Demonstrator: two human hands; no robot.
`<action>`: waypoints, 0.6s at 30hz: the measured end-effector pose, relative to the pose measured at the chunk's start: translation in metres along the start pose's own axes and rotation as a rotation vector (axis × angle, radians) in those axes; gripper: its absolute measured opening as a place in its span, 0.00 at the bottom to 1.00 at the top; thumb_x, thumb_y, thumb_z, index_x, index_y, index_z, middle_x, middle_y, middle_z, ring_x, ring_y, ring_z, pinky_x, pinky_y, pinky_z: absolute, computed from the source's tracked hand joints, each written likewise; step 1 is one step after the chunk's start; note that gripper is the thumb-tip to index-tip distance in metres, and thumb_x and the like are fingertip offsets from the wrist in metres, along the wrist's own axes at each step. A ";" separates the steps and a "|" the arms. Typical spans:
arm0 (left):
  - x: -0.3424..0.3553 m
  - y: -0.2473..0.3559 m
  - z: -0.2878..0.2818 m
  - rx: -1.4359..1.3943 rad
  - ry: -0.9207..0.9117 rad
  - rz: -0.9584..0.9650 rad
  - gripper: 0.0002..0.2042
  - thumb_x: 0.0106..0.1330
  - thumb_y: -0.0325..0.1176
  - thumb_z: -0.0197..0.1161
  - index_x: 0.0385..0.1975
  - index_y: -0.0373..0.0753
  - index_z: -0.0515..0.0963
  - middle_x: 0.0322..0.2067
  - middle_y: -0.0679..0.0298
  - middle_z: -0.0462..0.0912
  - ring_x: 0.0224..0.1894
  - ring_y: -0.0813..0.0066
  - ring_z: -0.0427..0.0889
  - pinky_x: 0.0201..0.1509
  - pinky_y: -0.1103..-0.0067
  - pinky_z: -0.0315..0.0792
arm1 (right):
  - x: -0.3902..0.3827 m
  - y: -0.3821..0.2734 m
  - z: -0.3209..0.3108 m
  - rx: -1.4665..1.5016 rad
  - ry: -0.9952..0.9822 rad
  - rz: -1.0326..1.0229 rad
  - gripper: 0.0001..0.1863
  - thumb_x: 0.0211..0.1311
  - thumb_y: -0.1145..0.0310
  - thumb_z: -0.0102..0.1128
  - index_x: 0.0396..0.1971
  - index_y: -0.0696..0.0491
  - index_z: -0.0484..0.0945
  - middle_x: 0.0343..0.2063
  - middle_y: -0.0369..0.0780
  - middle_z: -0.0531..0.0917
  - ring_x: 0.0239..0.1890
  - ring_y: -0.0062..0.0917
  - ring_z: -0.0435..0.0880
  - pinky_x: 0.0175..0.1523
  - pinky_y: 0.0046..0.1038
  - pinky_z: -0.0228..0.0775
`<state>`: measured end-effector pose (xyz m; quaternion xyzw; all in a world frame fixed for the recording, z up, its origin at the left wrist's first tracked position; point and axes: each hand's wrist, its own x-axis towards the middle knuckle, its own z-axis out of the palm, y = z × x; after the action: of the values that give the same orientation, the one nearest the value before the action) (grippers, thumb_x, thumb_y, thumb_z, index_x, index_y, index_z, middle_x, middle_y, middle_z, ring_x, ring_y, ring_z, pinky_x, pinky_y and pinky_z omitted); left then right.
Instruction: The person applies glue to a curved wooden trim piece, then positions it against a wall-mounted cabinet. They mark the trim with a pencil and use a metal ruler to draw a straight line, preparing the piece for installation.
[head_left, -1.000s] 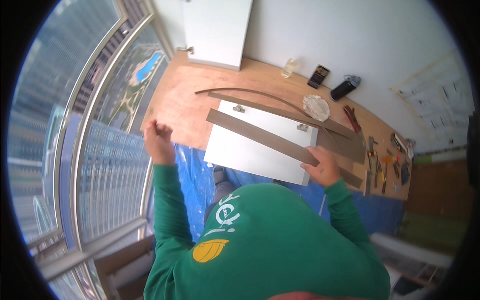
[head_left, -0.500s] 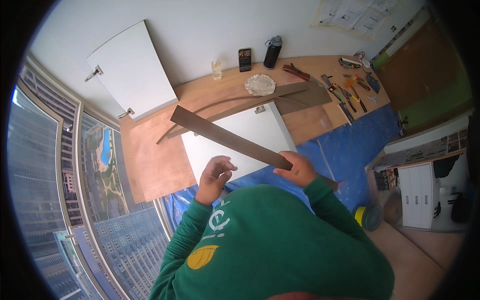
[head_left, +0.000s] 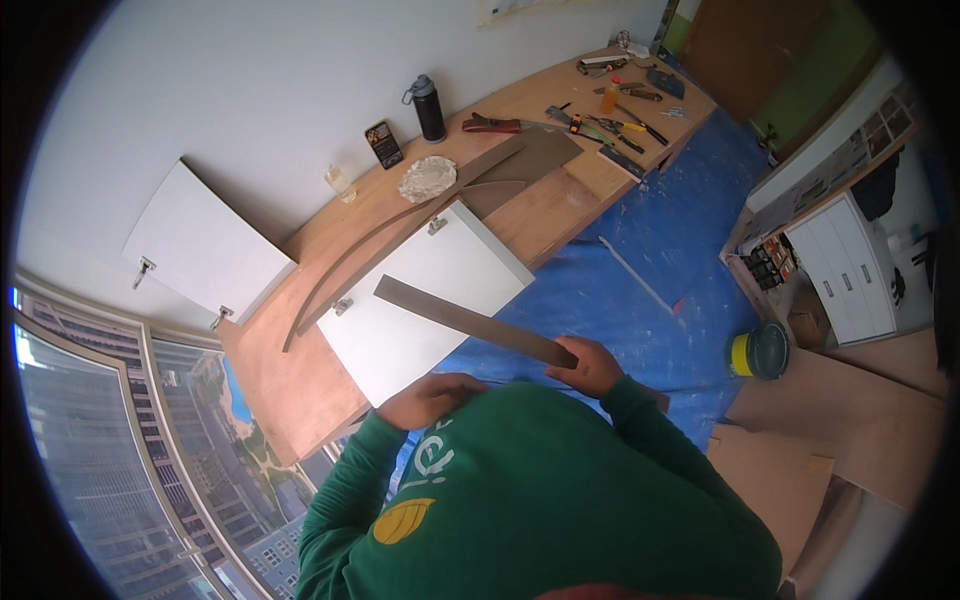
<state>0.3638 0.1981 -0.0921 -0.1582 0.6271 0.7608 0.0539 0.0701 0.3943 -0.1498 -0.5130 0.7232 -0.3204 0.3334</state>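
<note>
Holding a Long Brown Strip in One Hand

Gripping a brown strip in the right hand, right of the frame's centre, with fingers and thumb clasped across its width. Slanting from there up and left, in front of the white panel at mid-frame, with a short tail showing past the hand toward the lower right. Cannot tell for certain whether touching the panel or hanging clear above it. Holding the left hand bent close to the green shirt, low and left of centre, fingertips hidden; cannot tell whether grasping anything.

Judging by the thin, flat, narrow shape, probably light enough for one hand. Likely stiff across the width but springy along the length, much like the bowed strip lying on the table, left of centre. Perhaps smooth and a little slippery between dry fingers; likely prone to chipping at the corners, or to cracking under a sharp bend.

Best taken by both long edges near the middle, for balance. Probably tip-heavy toward the upper left with the present off-centre hold. For finer control, support that end too, clear of the hinges, and avoid pinching only a corner.
</note>
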 end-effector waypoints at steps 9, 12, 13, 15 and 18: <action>0.022 0.193 0.056 0.465 0.051 0.564 0.09 0.71 0.29 0.64 0.42 0.30 0.85 0.41 0.54 0.89 0.44 0.63 0.87 0.50 0.70 0.78 | -0.023 -0.007 -0.027 0.143 0.012 0.058 0.27 0.59 0.59 0.75 0.54 0.58 0.81 0.42 0.49 0.86 0.43 0.37 0.86 0.50 0.35 0.76; 0.037 0.199 0.077 0.536 0.056 0.533 0.09 0.72 0.31 0.65 0.43 0.32 0.86 0.38 0.53 0.89 0.41 0.61 0.88 0.47 0.70 0.78 | -0.023 -0.013 -0.020 0.290 0.109 -0.058 0.26 0.58 0.62 0.76 0.55 0.57 0.81 0.40 0.46 0.85 0.42 0.33 0.85 0.49 0.33 0.76; 0.045 0.188 0.075 0.610 0.061 0.494 0.09 0.72 0.32 0.65 0.44 0.33 0.86 0.36 0.53 0.89 0.40 0.60 0.88 0.46 0.70 0.78 | -0.021 -0.015 -0.017 0.287 0.164 -0.107 0.27 0.58 0.63 0.76 0.56 0.57 0.81 0.40 0.46 0.85 0.42 0.33 0.85 0.49 0.33 0.76; 0.049 0.157 0.076 0.803 0.191 0.462 0.10 0.69 0.32 0.67 0.46 0.37 0.85 0.39 0.54 0.89 0.42 0.54 0.88 0.48 0.66 0.80 | -0.018 -0.018 -0.014 0.287 0.270 -0.201 0.28 0.58 0.65 0.77 0.58 0.57 0.81 0.41 0.45 0.85 0.42 0.32 0.84 0.48 0.32 0.75; 0.045 0.111 0.067 1.143 0.389 0.631 0.15 0.65 0.36 0.71 0.50 0.43 0.84 0.53 0.56 0.85 0.61 0.55 0.80 0.67 0.60 0.72 | -0.022 -0.034 -0.027 0.175 0.237 -0.202 0.30 0.58 0.67 0.76 0.60 0.59 0.79 0.43 0.45 0.84 0.43 0.34 0.84 0.49 0.33 0.75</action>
<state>0.2780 0.2352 0.0091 -0.0484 0.9449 0.2471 -0.2093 0.0722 0.4093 -0.1034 -0.5110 0.6715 -0.4721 0.2553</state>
